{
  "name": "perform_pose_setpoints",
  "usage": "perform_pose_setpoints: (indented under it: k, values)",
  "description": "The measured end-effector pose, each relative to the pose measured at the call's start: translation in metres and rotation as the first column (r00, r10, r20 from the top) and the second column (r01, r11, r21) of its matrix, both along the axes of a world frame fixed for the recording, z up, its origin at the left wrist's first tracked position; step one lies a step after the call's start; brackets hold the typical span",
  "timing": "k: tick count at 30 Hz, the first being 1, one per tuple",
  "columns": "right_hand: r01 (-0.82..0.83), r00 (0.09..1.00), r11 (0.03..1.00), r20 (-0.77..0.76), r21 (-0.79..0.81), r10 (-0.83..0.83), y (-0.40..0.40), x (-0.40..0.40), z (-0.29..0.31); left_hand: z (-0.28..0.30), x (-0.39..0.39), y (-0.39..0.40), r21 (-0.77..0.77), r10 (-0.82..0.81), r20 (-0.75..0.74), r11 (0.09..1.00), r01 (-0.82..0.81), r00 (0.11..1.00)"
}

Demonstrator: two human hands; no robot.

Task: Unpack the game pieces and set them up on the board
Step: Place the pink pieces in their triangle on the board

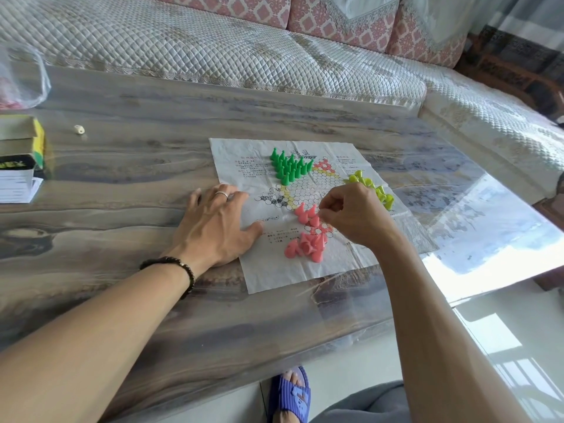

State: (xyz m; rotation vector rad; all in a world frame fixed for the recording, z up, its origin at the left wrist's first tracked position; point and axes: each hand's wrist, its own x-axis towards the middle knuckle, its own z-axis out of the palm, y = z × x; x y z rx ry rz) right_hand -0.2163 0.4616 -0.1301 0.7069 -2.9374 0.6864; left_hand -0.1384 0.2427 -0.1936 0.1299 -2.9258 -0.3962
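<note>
My left hand [218, 222] presses flat on the paper board [345, 264] while my right hand [351, 213] pinches a pink piece [314, 221]; a careless nudge risks toppling the standing pink pieces beside it.

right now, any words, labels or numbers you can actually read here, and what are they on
None can be read for certain.
Paper game board: blocks of small print and a heading at the far edge, too small and blurred to read.
Box at the table's left edge: a yellow mark on its black side, cut off and blurred.
White leaflet beside the box: faint lines, unreadable.
</note>
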Motion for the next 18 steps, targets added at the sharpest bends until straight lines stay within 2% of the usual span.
perform_pose_setpoints:
  k: [10,18]
  values:
    - [-0.14,0.962,0.988,0.244,0.062,0.121,0.018,0.014,0.006,0.0,0.0,0.002,0.01,0.012,-0.014,1.0,-0.011,1.0]
    - [-0.183,0.924,0.983,0.341,0.004,0.171,0.019,0.013,0.007,0.001,0.001,0.002,0.016,0.013,-0.004,1.0,-0.013,1.0]
